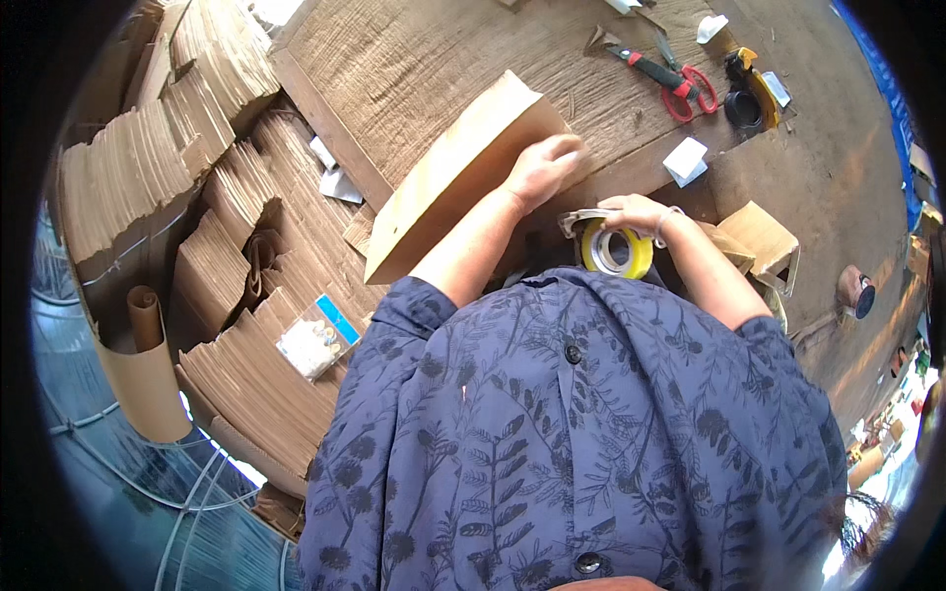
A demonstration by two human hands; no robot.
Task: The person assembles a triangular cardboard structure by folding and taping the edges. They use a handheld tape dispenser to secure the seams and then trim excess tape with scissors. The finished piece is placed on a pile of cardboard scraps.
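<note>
Cardboard lay folded under my left hand (545, 167), a flat brown box (455, 175) propped across the edge of the wooden table (394, 59). My fingers were curled over and pressing on its upper end, pinning it down rather than clasping it. My right hand (639, 212) was closed around the tape dispenser (613, 246), its yellow roll held close in front of my chest, just right of the box and not touching it. To do this well, I judged, the left hand had to keep the flap flat and steady while the tape came squarely onto the seam, pulled taut. Containers were few: a small clear packet (315, 340) on the stacked cardboard sheets (246, 256) to my left held small white pieces I could not identify. Red-handled scissors (680, 84) lay farther up the table.
</note>
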